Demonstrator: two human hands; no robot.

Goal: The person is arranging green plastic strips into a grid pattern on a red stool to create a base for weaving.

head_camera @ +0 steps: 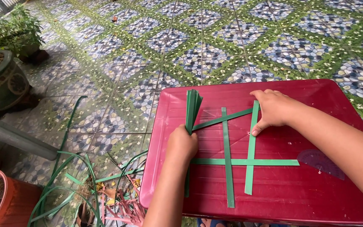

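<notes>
— Leaf strips, where are they?
— A bunch of leaf strips (193,110) stands clenched in the left hand (181,145), over the red tray (282,197). Further right, four flat strips (228,162) lie crossed on it.
— And the right hand (274,109)?
— Fingers spread open, pressing one upright strip (253,138).

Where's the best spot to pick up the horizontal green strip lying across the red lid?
Probably its free right end: the horizontal strip lies flat on the red lid, crossed by two upright strips further left. Come from the right and pinch the tip with the fingers.
</notes>
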